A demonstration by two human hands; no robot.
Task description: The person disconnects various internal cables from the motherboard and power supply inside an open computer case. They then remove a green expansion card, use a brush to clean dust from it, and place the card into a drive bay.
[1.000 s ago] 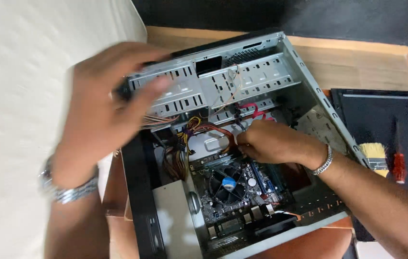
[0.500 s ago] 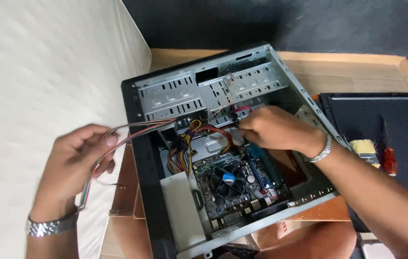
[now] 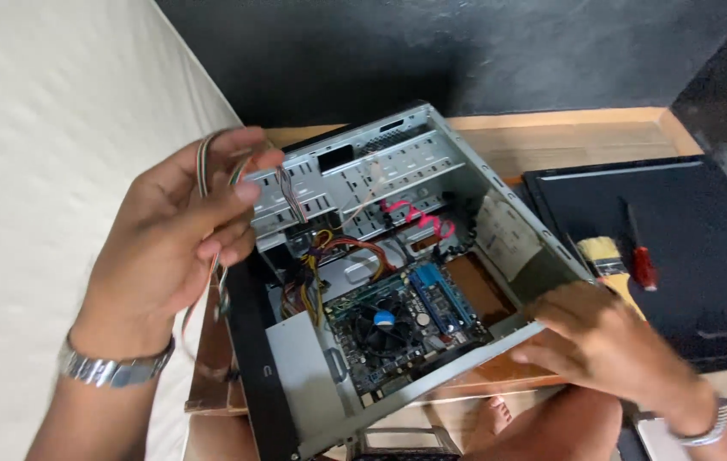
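Nearest to us, bare foot: we are seeing a bare foot (image 3: 490, 416) poking out just under the lower edge of the case, beside a knee.
Right hand: our right hand (image 3: 603, 341) is resting on the near rim of the open computer case (image 3: 509, 230), fingers curled over the metal edge, gripping the frame and nothing loose; a bracelet (image 3: 705, 431) is sitting at the wrist.
Left hand: our left hand (image 3: 171, 230) is hovering over the left side of the case, fingers closed around a bundle of thin multicoloured wires (image 3: 204, 166), which are looping over the fingertips and trailing down into the case. A metal watch (image 3: 111, 369) is showing on the wrist.
Inside the case, near part: we are looking at the motherboard (image 3: 406, 320) lying flat, with a round cooling fan (image 3: 383, 323) in its middle and blue memory sticks (image 3: 436, 294) just beside it to the right.
Inside the case, middle: red, yellow and orange power cables (image 3: 338, 252) are bunching above the board, and a pink data cable (image 3: 419, 218) is curling further back.
Far end of case: the grey perforated drive bays (image 3: 381, 175) are standing against the back.
Right of the case: a dark panel (image 3: 697, 248) is lying on the wooden table (image 3: 551, 137), carrying a paintbrush (image 3: 601, 256) and, just beside it, a red-handled screwdriver (image 3: 639, 256).
Furthest: a dark wall (image 3: 423, 51) is running behind everything.
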